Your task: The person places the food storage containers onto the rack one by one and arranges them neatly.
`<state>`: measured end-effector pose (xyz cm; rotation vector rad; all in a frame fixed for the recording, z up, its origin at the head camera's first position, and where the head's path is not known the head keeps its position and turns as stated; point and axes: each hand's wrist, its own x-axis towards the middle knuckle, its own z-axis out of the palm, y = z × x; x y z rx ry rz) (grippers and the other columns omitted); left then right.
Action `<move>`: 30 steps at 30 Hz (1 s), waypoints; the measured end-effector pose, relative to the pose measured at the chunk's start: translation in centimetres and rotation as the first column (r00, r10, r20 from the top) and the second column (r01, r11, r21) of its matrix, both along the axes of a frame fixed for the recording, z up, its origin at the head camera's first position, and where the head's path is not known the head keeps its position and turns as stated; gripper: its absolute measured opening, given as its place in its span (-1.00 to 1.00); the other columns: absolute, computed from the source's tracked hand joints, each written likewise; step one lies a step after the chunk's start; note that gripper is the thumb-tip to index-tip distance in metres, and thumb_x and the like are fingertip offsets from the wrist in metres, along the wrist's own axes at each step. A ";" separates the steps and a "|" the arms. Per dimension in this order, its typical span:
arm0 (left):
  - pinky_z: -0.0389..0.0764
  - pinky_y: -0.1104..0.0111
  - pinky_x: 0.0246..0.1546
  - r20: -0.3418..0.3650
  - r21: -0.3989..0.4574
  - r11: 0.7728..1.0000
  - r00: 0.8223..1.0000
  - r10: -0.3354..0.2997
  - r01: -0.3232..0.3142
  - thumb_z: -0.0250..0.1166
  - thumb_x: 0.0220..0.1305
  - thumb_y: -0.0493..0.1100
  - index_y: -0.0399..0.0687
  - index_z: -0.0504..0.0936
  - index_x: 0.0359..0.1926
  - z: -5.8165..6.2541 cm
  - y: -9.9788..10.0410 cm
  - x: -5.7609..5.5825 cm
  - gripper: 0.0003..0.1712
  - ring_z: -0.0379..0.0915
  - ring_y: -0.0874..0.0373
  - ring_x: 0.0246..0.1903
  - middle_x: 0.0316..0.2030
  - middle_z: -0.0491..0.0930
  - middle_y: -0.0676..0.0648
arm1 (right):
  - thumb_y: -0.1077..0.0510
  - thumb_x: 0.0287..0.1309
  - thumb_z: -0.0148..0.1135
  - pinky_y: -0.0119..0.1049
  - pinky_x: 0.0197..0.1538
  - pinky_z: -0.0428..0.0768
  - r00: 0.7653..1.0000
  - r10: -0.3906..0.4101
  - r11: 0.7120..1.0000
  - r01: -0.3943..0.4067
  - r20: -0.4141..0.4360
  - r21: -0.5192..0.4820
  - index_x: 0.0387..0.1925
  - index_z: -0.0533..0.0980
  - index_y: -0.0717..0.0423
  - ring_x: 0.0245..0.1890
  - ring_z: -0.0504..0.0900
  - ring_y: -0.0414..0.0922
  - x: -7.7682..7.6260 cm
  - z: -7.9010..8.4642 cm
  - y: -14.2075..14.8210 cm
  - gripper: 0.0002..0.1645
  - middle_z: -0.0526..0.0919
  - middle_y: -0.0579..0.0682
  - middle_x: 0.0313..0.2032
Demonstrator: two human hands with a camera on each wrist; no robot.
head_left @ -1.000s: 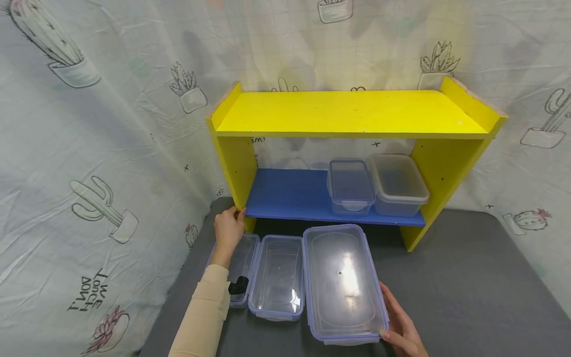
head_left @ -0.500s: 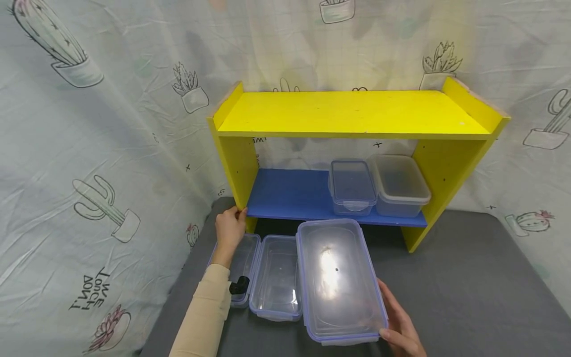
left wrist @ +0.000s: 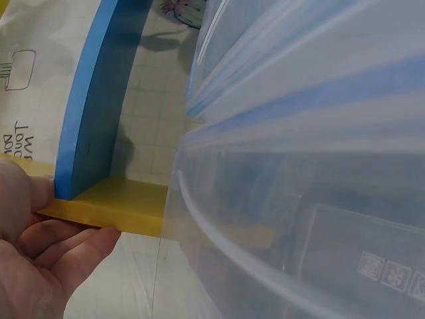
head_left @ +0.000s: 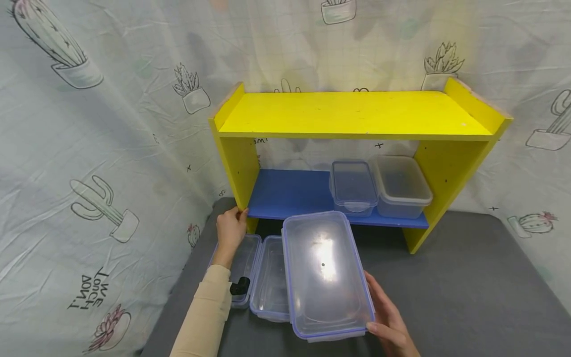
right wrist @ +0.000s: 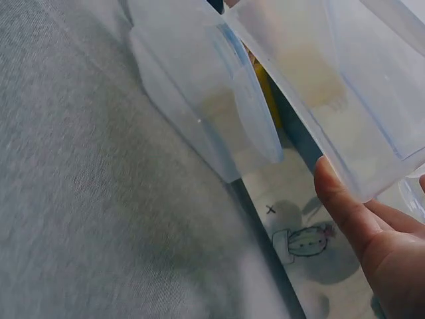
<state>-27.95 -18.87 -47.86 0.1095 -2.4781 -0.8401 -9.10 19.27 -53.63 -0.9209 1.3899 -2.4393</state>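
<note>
My right hand (head_left: pixel 389 317) holds a large clear lidded food container (head_left: pixel 327 277) with a purple-blue rim by its near right corner. It is tilted and overlaps the right part of a smaller food container (head_left: pixel 269 277). In the right wrist view, the thumb and fingers of the right hand (right wrist: pixel 392 246) lie along the container's edge (right wrist: pixel 319 73). My left hand (head_left: pixel 231 230) pinches the lower left side panel of a yellow-and-blue shelf (head_left: pixel 357 113). From the left wrist, the left hand's thumb and fingers (left wrist: pixel 80 256) are on either side of the yellow panel (left wrist: pixel 133 209).
On the blue board (head_left: pixel 292 193), toward its right end, stand a rectangular lidded container (head_left: pixel 354 183) and a taller one (head_left: pixel 401 183). Another narrow container (head_left: pixel 243 263) lies partly under the left forearm. A cactus-print cloth (head_left: pixel 134 148) hangs behind the grey table (head_left: pixel 468 282).
The large container has moved left and slightly up with my right hand, covering more of the smaller container. The left hand keeps its place on the shelf side.
</note>
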 end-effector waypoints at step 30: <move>0.47 0.18 -0.57 -0.031 -0.015 1.000 1.000 0.001 -0.001 0.31 0.29 -0.09 -0.25 0.68 -0.45 0.2 0.1 0.3 -0.70 0.49 0.00 -0.67 -0.63 0.63 -0.16 | 0.48 0.22 -0.17 -0.28 0.26 0.45 0.992 -0.113 0.991 0.109 0.053 0.075 0.54 -0.27 0.09 0.39 0.27 -0.23 -2.1 3.2 -3.8 -0.06 -0.02 -0.12 0.52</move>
